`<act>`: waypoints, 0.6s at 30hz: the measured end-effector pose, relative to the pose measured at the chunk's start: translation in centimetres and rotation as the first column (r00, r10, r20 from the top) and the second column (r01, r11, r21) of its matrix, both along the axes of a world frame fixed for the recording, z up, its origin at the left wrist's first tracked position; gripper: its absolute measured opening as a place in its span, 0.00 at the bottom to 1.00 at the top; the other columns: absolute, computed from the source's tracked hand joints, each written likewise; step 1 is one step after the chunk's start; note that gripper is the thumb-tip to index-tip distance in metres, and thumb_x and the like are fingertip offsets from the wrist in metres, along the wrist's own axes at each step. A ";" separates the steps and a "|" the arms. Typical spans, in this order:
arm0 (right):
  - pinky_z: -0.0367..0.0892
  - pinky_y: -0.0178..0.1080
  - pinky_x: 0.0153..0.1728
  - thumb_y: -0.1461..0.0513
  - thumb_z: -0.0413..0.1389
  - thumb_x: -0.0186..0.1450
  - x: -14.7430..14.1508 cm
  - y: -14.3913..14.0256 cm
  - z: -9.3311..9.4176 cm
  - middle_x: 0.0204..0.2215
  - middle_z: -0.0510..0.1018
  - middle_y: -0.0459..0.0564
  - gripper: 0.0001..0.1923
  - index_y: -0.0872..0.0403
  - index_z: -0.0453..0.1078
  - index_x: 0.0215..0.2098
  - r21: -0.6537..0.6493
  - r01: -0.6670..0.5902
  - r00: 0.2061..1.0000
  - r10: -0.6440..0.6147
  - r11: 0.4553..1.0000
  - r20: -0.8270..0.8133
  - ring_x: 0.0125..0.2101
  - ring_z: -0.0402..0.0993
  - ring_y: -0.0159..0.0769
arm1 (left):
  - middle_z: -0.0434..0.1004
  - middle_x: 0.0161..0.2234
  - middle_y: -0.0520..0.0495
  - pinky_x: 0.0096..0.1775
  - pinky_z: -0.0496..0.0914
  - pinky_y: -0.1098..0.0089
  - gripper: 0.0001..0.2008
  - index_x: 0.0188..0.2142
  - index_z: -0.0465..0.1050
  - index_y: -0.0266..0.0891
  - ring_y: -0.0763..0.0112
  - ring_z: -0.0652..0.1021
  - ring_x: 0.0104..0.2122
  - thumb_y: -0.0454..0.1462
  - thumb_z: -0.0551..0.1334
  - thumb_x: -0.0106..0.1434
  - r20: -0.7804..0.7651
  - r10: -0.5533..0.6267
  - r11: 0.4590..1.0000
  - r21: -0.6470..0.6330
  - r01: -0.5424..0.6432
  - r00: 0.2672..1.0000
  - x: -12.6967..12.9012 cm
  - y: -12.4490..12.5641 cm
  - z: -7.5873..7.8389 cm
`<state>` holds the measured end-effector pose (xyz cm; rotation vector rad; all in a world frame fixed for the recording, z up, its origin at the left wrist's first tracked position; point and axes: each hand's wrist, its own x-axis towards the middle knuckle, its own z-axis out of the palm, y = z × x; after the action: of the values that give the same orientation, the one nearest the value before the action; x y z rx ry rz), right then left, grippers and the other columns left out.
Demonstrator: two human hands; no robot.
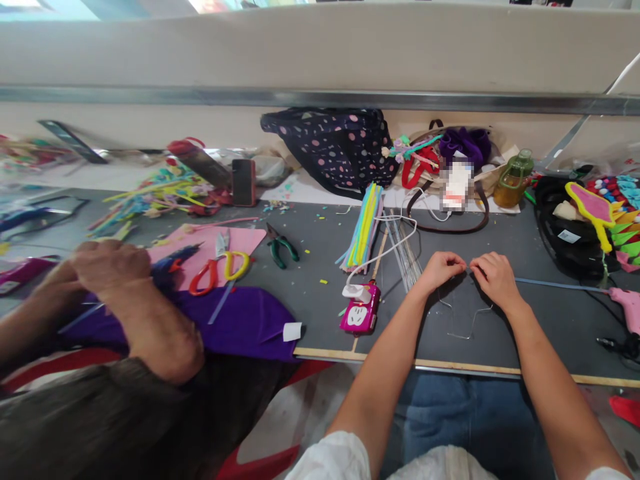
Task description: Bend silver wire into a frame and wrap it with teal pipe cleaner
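My left hand (441, 268) and my right hand (495, 277) meet over the grey table (550, 320), both pinching a thin bent metal wire (463, 327) that loops down toward the table's front edge. A blue strip (560, 285) runs from my right hand toward the right. A bundle of straight metal wires (403, 250) lies just left of my left hand. Beside it lies a bundle of coloured pipe cleaners (365, 227).
A pink power strip (359, 313) with a white plug sits left of my arms. A co-worker's hand (107, 267) rests on purple felt (245, 320) near scissors (220, 270) and green pliers (281, 247). A pink glue gun (627, 307) lies at right, bags and a bottle (513, 177) at the back.
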<state>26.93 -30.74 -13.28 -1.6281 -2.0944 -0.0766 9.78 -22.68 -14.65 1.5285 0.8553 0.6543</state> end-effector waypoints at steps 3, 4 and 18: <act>0.55 0.42 0.39 0.60 0.48 0.71 0.0 0.0 0.0 0.33 0.77 0.51 0.11 0.52 0.71 0.37 0.005 0.007 1.000 -0.007 1.000 -0.008 0.38 0.66 0.41 | 0.75 0.25 0.50 0.29 0.61 0.74 0.11 0.29 0.78 0.32 0.77 0.69 0.25 0.39 0.64 0.50 0.032 0.008 0.999 -0.036 -0.007 0.999 0.0 -0.1 0.3; 0.55 0.42 0.39 0.60 0.48 0.71 0.1 0.0 0.0 0.33 0.77 0.51 0.11 0.52 0.71 0.37 0.007 0.012 1.000 -0.012 1.000 -0.011 0.38 0.66 0.41 | 0.74 0.24 0.50 0.29 0.61 0.74 0.11 0.29 0.77 0.32 0.77 0.68 0.24 0.39 0.64 0.50 0.034 0.014 0.999 -0.047 -0.012 0.999 0.0 -0.1 0.4; 0.58 0.43 0.39 0.59 0.49 0.70 0.1 -0.1 0.0 0.33 0.78 0.50 0.10 0.51 0.72 0.37 0.013 0.008 0.995 -0.007 1.000 -0.098 0.38 0.68 0.42 | 0.73 0.22 0.50 0.24 0.56 0.75 0.12 0.29 0.78 0.32 0.79 0.64 0.20 0.41 0.64 0.51 0.033 0.016 0.995 -0.099 -0.013 0.999 -0.1 -0.4 1.0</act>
<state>27.03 -30.80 -13.26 -1.5991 -2.0104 -0.0125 9.64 -23.09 -13.69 1.4196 0.8616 0.6377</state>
